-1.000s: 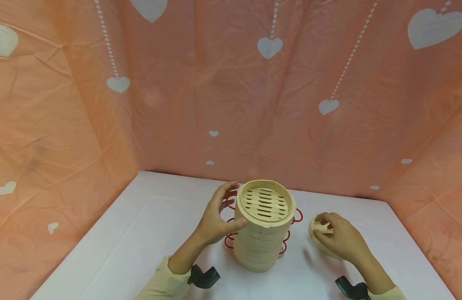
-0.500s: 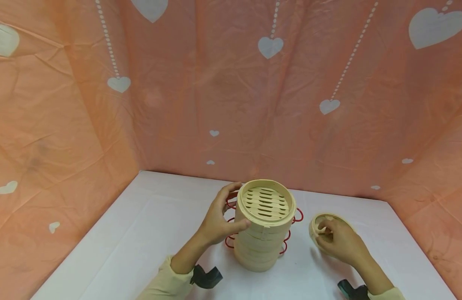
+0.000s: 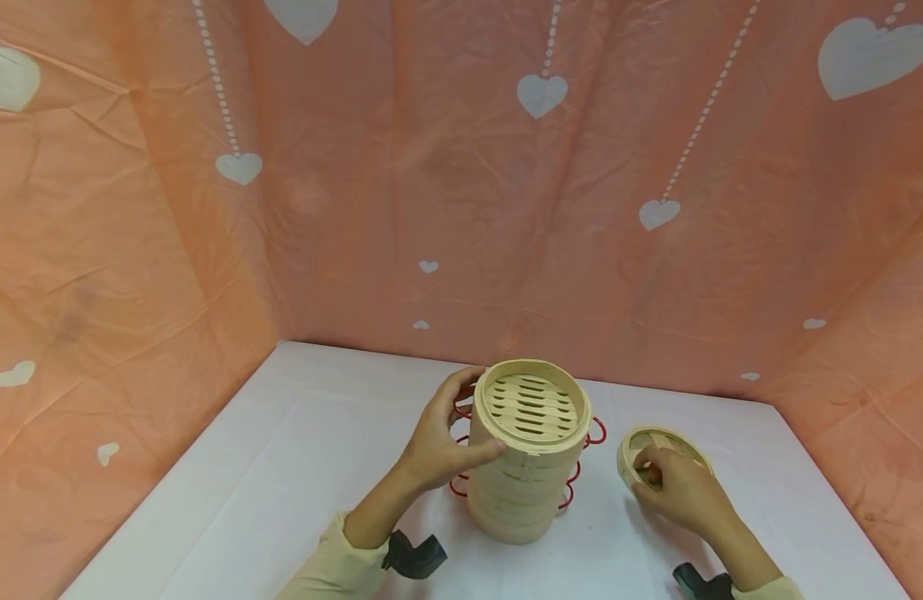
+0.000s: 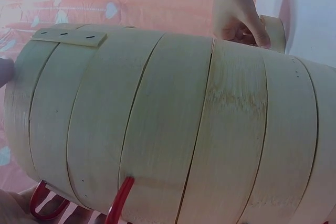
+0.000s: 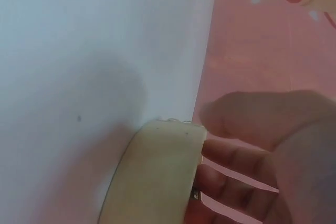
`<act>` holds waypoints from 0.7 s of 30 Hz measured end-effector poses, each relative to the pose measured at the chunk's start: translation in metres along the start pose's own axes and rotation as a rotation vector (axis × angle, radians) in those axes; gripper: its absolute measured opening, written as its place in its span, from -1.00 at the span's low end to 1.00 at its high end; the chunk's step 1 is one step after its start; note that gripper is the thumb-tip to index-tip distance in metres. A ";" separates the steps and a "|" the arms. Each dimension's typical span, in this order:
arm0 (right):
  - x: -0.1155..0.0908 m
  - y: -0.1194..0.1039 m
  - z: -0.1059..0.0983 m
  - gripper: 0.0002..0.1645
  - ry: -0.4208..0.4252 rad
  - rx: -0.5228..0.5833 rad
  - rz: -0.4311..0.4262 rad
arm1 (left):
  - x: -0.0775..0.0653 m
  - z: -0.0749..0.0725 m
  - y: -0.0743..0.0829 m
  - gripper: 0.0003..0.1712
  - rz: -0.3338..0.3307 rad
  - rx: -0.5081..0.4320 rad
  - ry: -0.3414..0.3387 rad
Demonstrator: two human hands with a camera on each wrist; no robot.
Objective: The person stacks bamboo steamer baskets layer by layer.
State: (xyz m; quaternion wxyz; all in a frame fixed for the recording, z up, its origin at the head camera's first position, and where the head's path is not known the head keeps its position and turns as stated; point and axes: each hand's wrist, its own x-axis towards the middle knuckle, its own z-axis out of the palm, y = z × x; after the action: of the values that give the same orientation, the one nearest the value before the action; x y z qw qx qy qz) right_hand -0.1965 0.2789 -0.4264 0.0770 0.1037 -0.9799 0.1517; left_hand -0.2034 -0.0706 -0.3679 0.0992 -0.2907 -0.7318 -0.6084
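A tall stack of bamboo steamers (image 3: 517, 492) stands on the table, its slatted top tier uncovered and red loops on its sides. My left hand (image 3: 440, 442) grips the stack's upper left side, thumb in front and fingers behind. In the left wrist view, fingers (image 4: 68, 213) show by a red loop. To the right is a shallow, round bamboo steamer lid (image 3: 632, 442), with a raised rim and no red loops in sight. My right hand (image 3: 686, 492) pinches its near-left rim, fingers curled inside and thumb at the edge. The hand hides part of the lid's inside.
The white table (image 3: 318, 433) ends against a pinkish-orange cloth backdrop (image 3: 469, 208) printed with pale hearts. Orange cloth also borders both sides. A dark bracket (image 3: 416, 557) sits on the left wrist, another dark bracket (image 3: 701, 582) on the right.
My left thumb has slid slightly right onto the stack's front. The right hand has shifted down towards the lid's near rim, its fingers curling tighter and more of the lid's inside showing. The stack stays put.
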 end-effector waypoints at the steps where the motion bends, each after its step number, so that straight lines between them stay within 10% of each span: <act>1: 0.000 0.001 0.000 -0.77 -0.002 -0.003 0.000 | 0.000 0.000 0.000 -0.06 -0.003 0.003 0.002; 21: -0.002 0.000 0.003 -0.77 -0.016 -0.028 0.019 | 0.002 0.002 -0.004 -0.03 -0.014 0.058 0.020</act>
State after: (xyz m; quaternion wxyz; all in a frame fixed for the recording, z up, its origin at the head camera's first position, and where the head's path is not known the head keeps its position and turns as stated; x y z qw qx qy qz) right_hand -0.1954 0.2780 -0.4295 0.0694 0.0947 -0.9835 0.1377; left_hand -0.2063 -0.0683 -0.3709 0.1110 -0.2766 -0.7501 -0.5903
